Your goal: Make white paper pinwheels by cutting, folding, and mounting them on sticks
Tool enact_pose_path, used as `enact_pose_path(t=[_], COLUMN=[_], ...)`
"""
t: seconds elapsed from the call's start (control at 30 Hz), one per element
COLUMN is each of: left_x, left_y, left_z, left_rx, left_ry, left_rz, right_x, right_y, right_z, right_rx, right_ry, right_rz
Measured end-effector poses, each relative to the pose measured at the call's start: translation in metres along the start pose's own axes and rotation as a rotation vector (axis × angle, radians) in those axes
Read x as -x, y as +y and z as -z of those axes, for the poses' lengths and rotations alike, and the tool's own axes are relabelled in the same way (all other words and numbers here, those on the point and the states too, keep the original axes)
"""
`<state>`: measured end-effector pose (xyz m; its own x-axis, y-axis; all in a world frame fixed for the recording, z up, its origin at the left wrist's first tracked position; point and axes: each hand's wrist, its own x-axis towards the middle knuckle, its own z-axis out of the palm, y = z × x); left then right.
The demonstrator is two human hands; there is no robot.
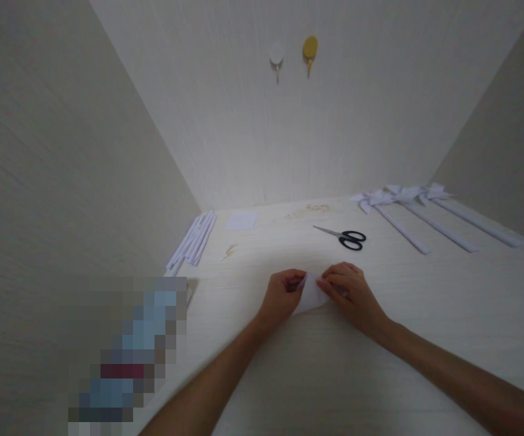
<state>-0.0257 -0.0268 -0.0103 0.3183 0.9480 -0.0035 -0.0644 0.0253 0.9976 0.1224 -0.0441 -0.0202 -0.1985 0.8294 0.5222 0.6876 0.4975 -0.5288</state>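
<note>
Hands at work on a light table [425, 315]: left hand [281, 297] and right hand [350, 293] pinching opposite edges of a folded white paper [309, 297], black-handled scissors [346, 237] just beyond it.

Home craft nook: pale wood-grain desk [425, 315] boxed by matching panels; two wall hooks [277, 57]; scissors [344, 237], paper pinwheels [407, 200] at far right corner.

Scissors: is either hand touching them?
No, the scissors lie alone on the table beyond both hands, while the left hand and right hand hold a white paper.
</note>
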Motion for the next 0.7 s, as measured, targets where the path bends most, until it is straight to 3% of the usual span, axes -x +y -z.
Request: enact_pose_path(t=[0.17, 0.3, 0.7], left_x=[-0.0006, -0.0020, 0.0014], left_y=[0.0008, -0.0024, 0.0017], left_z=[0.0026, 0.0061, 0.0044], left_rx=[0.088, 0.165, -0.110], left_ry=[-0.047, 0.032, -0.006], left_rz=[0.035, 0.107, -0.003], right_x=[0.0000, 0.0006, 0.0016], right_y=[0.0000, 0.0000, -0.0046], right_z=[0.0015, 0.0022, 0.0029], right_rx=[0.010, 0.047, 0.106], right_ry=[-0.018, -0.029, -0.019], right_rz=[-0.007, 0.014, 0.052])
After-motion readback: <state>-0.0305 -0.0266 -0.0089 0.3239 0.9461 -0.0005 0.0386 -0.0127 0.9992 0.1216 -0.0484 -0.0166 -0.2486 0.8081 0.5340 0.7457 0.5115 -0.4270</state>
